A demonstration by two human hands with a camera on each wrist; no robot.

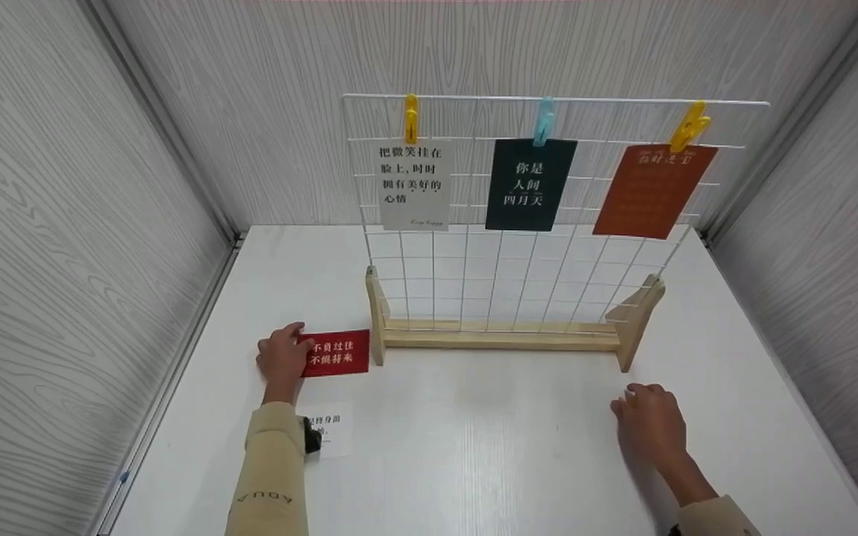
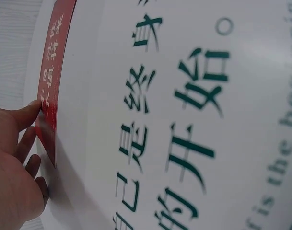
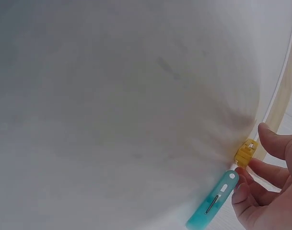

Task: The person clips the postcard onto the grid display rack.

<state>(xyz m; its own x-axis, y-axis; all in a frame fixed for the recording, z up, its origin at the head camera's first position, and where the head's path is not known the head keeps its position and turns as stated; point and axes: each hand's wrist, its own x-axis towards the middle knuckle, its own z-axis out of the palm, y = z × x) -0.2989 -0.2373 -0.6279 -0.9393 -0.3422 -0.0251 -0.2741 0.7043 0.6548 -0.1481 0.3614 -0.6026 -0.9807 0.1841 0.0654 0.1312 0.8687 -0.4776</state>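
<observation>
At the left of the table my left hand [image 1: 282, 359] pinches the left end of a red card [image 1: 339, 353] with pale characters. In the left wrist view, the thumb lies over the edge of this card and the other fingers are bent by it. A white card [image 2: 179, 120] with dark green characters lies nearer, partly behind the left sleeve in the head view. On the right, my right hand [image 1: 652, 423] is low at the table, fingers loosely bent. The right wrist view has a yellow clip [image 3: 246, 152] between its thumb and fingers, the thumb apart from it, and a teal clip [image 3: 213, 201] beside the fingertips.
A white wire grid [image 1: 466, 260] stands in a wooden base [image 1: 503, 342]. On it hang a white card [image 1: 414, 186], a dark green card [image 1: 529, 186] and an orange card [image 1: 652, 193], held by yellow and blue clips. Wood-grain panels [image 1: 86, 260] enclose the table.
</observation>
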